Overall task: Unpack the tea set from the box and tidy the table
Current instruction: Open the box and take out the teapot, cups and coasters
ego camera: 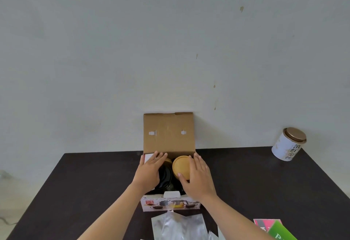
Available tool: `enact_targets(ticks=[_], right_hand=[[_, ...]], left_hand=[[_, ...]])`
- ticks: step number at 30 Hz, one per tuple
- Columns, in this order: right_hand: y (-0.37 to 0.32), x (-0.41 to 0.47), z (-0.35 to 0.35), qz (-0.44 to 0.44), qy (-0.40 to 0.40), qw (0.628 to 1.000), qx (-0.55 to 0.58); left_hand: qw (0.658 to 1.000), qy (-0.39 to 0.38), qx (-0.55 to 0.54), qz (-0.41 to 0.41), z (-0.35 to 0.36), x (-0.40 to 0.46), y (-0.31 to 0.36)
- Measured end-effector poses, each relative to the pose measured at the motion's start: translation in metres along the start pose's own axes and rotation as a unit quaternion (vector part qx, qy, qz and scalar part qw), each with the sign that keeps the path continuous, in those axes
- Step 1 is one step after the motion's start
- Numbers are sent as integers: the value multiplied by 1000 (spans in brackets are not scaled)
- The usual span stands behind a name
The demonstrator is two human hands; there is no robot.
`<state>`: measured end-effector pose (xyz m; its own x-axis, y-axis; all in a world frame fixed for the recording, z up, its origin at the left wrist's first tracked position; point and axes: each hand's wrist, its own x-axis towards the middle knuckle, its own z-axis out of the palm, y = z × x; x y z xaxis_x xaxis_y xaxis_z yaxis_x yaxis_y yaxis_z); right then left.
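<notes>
The tea set box (170,204) stands open on the dark table (255,186), its brown cardboard lid (168,131) leaning up against the wall. Inside, a round yellow wooden lid (181,166) lies on the right and black pieces (165,178) lie on the left and middle. My left hand (150,169) rests flat over the box's left side with straight fingers. My right hand (198,176) reaches in at the right, thumb and fingers around the yellow lid's edge. A small white tab (171,194) sits at the box's front rim.
A white tea tin (288,144) with a brown lid stands at the table's back right corner. Silver foil bags (178,225) lie in front of the box. Pink and green cards (274,228) lie at the front right.
</notes>
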<state>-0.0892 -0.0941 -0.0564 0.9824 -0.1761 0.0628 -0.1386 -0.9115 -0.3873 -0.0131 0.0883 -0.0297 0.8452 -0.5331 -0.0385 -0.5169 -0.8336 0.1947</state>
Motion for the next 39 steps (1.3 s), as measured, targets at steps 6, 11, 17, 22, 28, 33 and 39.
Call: enact_targets(ticks=[6, 11, 17, 22, 28, 33, 39], right_hand=[[0, 0, -1, 1, 1, 1000, -11], [-1, -1, -2, -6, 3, 1000, -24], [-2, -4, -3, -9, 0, 999, -47], [-1, -1, -4, -7, -21, 999, -41], [-8, 15, -9, -6, -91, 995, -51], [-21, 37, -27, -4, -175, 977, -124], [-31, 48, -39, -5, -186, 970, -154]], left_hand=[[998, -54, 41, -9, -37, -7, 9], [997, -19, 51, -55, -37, -23, -3], [989, -67, 61, -121, 5, -34, 0], [990, -13, 26, -138, 29, -38, 3], [991, 15, -24, -127, 32, -41, 0], [993, 15, -36, -114, 31, -42, -3], [995, -14, -16, -97, 28, -42, -4]])
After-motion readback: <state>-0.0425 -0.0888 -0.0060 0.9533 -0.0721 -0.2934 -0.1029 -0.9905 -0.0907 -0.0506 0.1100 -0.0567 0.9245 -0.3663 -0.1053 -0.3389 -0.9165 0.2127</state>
